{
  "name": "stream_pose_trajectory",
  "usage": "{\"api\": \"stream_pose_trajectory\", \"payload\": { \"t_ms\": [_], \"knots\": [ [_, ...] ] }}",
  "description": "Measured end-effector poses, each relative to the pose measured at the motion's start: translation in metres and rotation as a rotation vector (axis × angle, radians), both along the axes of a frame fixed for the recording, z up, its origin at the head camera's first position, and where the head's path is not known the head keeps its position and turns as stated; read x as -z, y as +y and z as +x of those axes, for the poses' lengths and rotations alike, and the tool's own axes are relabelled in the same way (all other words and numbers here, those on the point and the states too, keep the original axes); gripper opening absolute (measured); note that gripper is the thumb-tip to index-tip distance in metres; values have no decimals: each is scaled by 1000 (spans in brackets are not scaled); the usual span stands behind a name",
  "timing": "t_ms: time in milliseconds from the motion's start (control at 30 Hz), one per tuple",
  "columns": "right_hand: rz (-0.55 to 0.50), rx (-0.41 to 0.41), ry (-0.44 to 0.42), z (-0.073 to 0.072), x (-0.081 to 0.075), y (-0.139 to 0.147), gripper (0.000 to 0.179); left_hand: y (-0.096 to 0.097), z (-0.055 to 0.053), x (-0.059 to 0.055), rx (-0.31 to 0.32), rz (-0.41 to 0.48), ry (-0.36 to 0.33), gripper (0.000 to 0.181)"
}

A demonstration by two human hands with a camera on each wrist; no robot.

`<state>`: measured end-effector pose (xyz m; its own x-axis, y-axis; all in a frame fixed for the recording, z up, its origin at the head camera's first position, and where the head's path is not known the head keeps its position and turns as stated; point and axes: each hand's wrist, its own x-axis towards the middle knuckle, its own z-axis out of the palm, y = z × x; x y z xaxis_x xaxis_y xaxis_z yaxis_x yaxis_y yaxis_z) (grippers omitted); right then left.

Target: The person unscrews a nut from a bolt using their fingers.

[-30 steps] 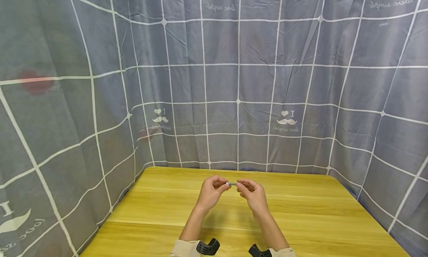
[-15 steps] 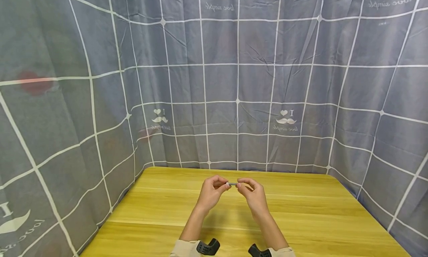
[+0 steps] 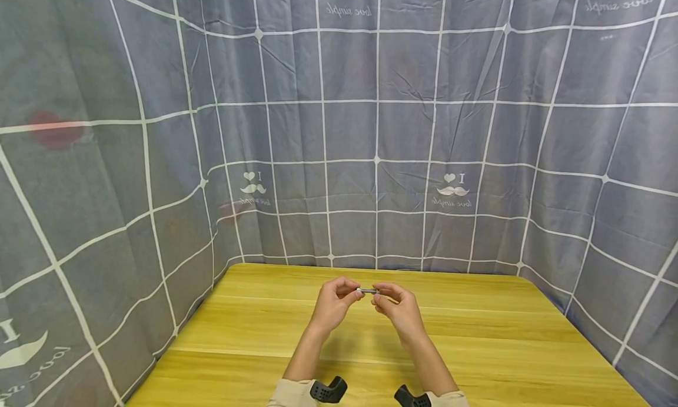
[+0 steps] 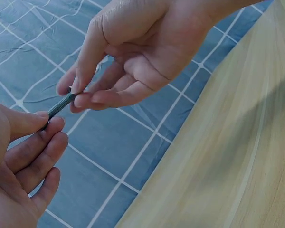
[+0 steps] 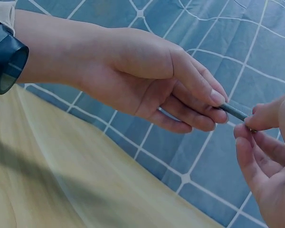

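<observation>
A thin grey bolt [image 3: 368, 291], its thread plain in the left wrist view, is held level between both hands above the wooden table [image 3: 477, 324]. My left hand [image 3: 332, 304] pinches one end with thumb and fingertips. At the opposite end, the thumb and index finger of my right hand [image 3: 404, 313] hold the tip. Between the fingertips a short threaded stretch of the bolt [image 4: 61, 104] shows; both ends are covered by fingers. In the right wrist view the bolt [image 5: 235, 112] slants down toward my right hand [image 5: 270, 147].
A grey curtain [image 3: 349, 130] with white grid lines hangs behind the table and along both sides. Black wrist-worn devices sit at the cuffs, one on the left sleeve [image 3: 329, 390] and one on the right [image 3: 412, 397]. The table's far edge lies just beyond the hands.
The right fingers have shifted slightly at their end of the bolt, and a little more of it shows. The left hand has barely moved.
</observation>
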<state>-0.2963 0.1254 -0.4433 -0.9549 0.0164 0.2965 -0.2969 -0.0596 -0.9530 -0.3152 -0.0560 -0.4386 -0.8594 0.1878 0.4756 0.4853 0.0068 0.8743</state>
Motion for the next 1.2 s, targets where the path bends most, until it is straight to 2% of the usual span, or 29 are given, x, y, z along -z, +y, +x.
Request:
{"api": "stream_pose_trajectory", "payload": {
  "t_ms": [133,300,567,633,833,933,1000,1200],
  "knots": [
    [9,-16,37,-1,1,1,18,0,0,0,10,1,-3,12],
    [-29,-14,63,-3,1,0,20,0,1,0,19,12,-5,10],
    [-80,-11,63,-2,1,-1,29,1,3,-2,-6,-5,-17,13],
    [-89,-9,51,-3,1,-1,30,1,5,-5,-12,-12,-17,12],
    [-114,24,-10,-5,2,-3,27,1,26,-27,-7,-21,7,11],
    [-101,32,-12,-4,3,-3,23,0,30,-31,2,-18,12,11],
    [-97,26,-2,-4,3,-3,22,0,27,-28,3,-17,12,11],
    [-129,1,-5,-4,3,-2,29,1,6,-7,-13,-27,5,11]
  ]
}}
